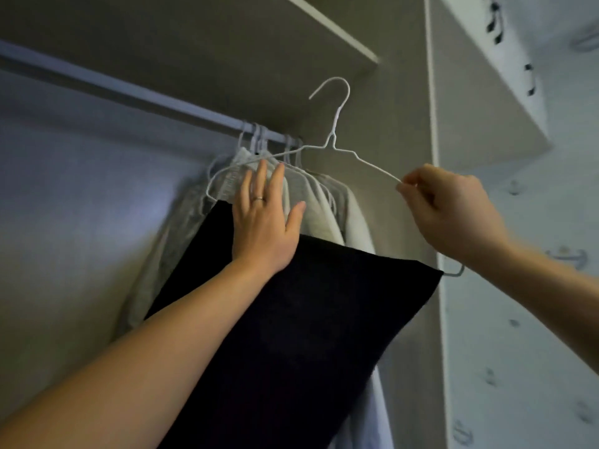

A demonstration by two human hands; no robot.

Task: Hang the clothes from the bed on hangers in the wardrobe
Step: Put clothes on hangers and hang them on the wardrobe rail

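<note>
The right hand (453, 212) pinches one shoulder of the thin white wire hanger (337, 147), whose hook is clear of the grey metal rail (129, 92). The folded black fabric garment (308, 319) drapes over the hanger's bar. The left hand (265, 222) lies flat, fingers straight, against the pale hung garments (324, 205). Keep the bar level and seat the hook beside them. The beige wardrobe (411, 124) holds these garments bunched at the rail's right end.

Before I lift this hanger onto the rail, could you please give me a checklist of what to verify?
1. Grip of right hand on white hanger: pinching its shoulder wire, ok.
2. Drape of black garment over the hanger's bottom bar: ok.
3. Hanger hooked on rail: not ok, it is off the rail.
4. Open left hand against pale hung clothes: ok.
5. Free gap on the rail: cannot tell.
</note>
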